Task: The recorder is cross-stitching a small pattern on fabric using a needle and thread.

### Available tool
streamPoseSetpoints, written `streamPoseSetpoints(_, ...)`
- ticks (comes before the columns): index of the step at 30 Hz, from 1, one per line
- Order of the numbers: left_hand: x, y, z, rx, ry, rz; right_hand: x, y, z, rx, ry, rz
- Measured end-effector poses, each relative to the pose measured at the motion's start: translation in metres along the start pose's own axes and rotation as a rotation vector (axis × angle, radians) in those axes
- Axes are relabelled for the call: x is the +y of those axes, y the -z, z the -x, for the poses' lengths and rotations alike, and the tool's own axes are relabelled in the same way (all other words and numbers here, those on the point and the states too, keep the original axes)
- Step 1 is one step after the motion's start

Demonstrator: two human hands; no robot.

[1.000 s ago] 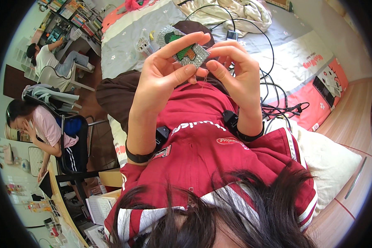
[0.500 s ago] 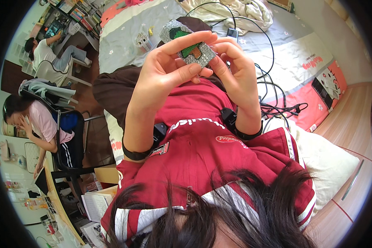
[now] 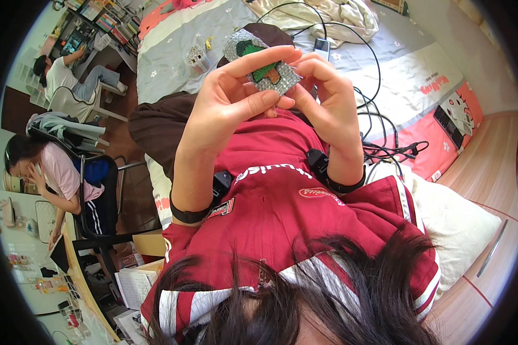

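A small flat panel (image 3: 279, 84) covered in sparkly silver beads or rhinestones, with a green tree shape and an orange-brown trunk, is held up over my lap. My left hand (image 3: 218, 103) grips it, thumb on the lower edge and index finger stretched across its front. At the panel's right corner is my right hand (image 3: 332, 95), fingers curled and thumb against the edge. Part of the panel's middle is hidden behind my left index finger. Both wrists wear black straps with small black devices.
I sit on a bed (image 3: 161, 60) with a patterned sheet. A clear container (image 3: 197, 57) of small items stands beyond my left hand. Black cables (image 3: 394, 138), a dark phone-like device (image 3: 448, 126) and a pillow (image 3: 454, 230) lie rightward. Two people (image 3: 60, 172) sit at desks leftward.
My right thumb has slid slightly down, baring more of the panel's right corner. The panel and my left hand stay almost in place.
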State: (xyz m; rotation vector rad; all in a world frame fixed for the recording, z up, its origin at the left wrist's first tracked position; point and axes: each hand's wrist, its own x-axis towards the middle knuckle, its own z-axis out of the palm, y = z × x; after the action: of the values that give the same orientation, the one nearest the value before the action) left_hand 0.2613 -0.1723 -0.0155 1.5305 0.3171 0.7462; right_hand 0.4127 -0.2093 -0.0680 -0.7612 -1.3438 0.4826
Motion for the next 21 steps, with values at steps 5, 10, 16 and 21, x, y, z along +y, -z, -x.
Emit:
streamPoseSetpoints(5, 0.003, -0.004, 0.001, 0.048, -0.015, 0.013, 0.000, -0.002, -0.001, 0.037, 0.025, 0.058)
streamPoseSetpoints(10, -0.003, -0.008, -0.001, 0.171, -0.055, -0.326, -0.014, 0.000, 0.000, 0.205, 0.180, 0.336)
streamPoseSetpoints(16, -0.007, -0.010, 0.000, 0.124, -0.103, -0.575, -0.004, -0.005, 0.001, 0.199, 0.288, 0.505)
streamPoseSetpoints(21, -0.013, -0.010, -0.003, 0.154, -0.141, -0.518, -0.003, -0.003, -0.003, 0.132, 0.392, 0.519)
